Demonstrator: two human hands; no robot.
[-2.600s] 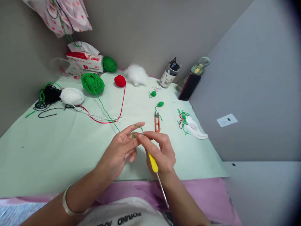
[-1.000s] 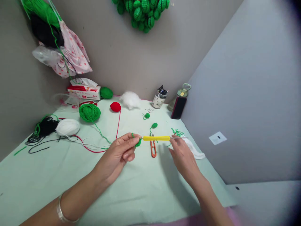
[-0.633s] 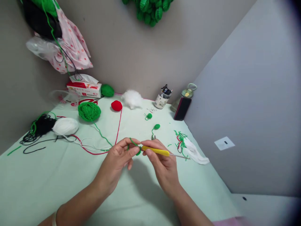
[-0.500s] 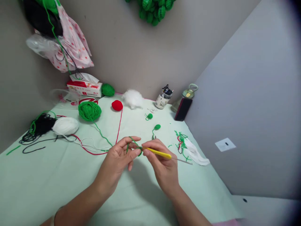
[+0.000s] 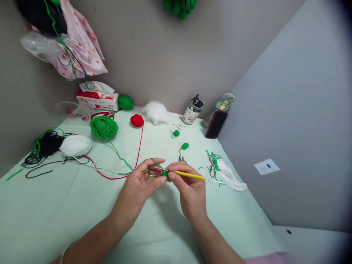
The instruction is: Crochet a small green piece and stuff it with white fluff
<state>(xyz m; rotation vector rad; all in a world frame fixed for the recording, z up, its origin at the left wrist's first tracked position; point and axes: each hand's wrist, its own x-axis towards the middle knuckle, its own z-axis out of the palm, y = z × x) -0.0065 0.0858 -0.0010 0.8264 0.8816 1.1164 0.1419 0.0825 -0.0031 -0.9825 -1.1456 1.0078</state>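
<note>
My left hand (image 5: 142, 182) pinches a small green crochet piece (image 5: 165, 173) between thumb and fingers. Green yarn (image 5: 156, 162) loops over its raised index finger. A crochet hook (image 5: 189, 175) with a yellow handle is held in my right hand (image 5: 191, 194). Its thin metal tip reaches left across the top of the crochet piece, near the yarn; whether it catches a loop is too small to tell. From the green yarn ball (image 5: 103, 127) a strand runs over the table to my left hand.
Red (image 5: 136, 120) and white yarn balls (image 5: 75, 145), black yarn (image 5: 49, 143), white stuffing (image 5: 155, 112) and a tissue box (image 5: 97, 100) lie left and behind. Two small green crocheted balls (image 5: 185, 146) sit beyond my hands. A jar (image 5: 192, 112), phone (image 5: 216, 125) and yarn scraps (image 5: 213, 163) are at right.
The hook's metal tip now shows above the crochet piece, where before it was hidden at the work. My right hand has turned the hook slightly flatter. The whole view has shifted a little.
</note>
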